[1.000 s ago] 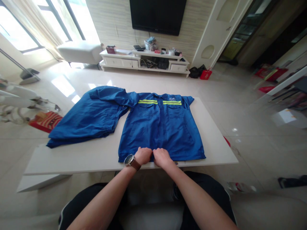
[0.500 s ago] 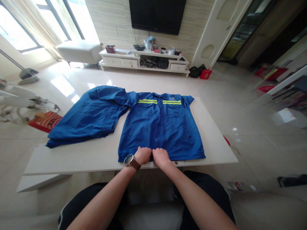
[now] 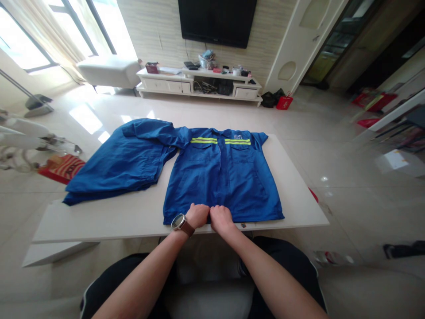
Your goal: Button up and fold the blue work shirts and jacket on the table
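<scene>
A blue work jacket (image 3: 247, 181) with yellow-green reflective stripes lies front up on the white table (image 3: 109, 221), its hem along the near edge. At the middle of that hem, my left hand (image 3: 198, 215), with a watch (image 3: 179, 221) on the wrist, is closed on the fabric. Right beside it, nearly touching, my right hand (image 3: 221, 218) is closed on the hem too. The fingertips of both hands are hidden beneath the knuckles. Blue trousers (image 3: 113, 161) with an elastic waist lie folded to the left, and a jacket sleeve (image 3: 156, 130) rests over them.
Beyond the table stands a white TV cabinet (image 3: 159, 86) with small items on top, under a wall-mounted television (image 3: 217, 22). A red patterned bag (image 3: 63, 167) is on the floor at left. A plastic bottle (image 3: 332, 258) lies on the floor at right.
</scene>
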`<state>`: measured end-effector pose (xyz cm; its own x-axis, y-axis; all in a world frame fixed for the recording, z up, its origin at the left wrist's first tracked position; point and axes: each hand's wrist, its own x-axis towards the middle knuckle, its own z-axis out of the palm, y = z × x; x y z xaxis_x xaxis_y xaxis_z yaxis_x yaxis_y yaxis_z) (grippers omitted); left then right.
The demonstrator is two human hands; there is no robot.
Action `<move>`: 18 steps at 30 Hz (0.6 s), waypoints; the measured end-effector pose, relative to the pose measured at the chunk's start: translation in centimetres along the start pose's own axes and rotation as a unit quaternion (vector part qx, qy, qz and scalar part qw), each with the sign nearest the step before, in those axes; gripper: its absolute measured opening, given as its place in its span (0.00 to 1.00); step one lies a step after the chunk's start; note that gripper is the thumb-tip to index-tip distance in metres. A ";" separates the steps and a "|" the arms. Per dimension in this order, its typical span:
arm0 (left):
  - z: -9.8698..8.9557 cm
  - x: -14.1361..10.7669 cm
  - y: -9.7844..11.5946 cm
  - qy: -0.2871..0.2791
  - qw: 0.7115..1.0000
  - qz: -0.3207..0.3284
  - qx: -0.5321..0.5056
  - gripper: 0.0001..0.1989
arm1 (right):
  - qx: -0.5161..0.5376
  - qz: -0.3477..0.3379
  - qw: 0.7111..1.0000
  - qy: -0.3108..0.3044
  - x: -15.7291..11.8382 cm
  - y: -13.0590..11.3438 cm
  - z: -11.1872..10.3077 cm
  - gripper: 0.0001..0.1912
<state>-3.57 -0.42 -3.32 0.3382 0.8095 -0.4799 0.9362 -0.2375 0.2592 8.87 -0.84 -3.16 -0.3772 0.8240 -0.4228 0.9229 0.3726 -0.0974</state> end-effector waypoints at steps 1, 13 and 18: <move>0.0 0.0 0.0 0.000 1.000 0.000 0.000 0.15 | 0.000 0.001 1.000 0.000 0.0 0.0 0.0 0.18; 0.1 0.0 0.1 0.011 1.000 0.005 0.008 0.15 | 0.000 -0.010 1.000 -0.001 0.1 0.8 0.0 0.16; 0.5 0.2 0.1 0.007 1.000 0.000 0.010 0.14 | -0.005 -0.030 0.999 -0.034 0.0 0.7 -0.1 0.16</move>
<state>-3.37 -0.56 -3.75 0.3365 0.8170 -0.4684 0.9381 -0.2471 0.2429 9.56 -0.53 -3.08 -0.4258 0.7693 -0.4762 0.8976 0.4253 -0.1156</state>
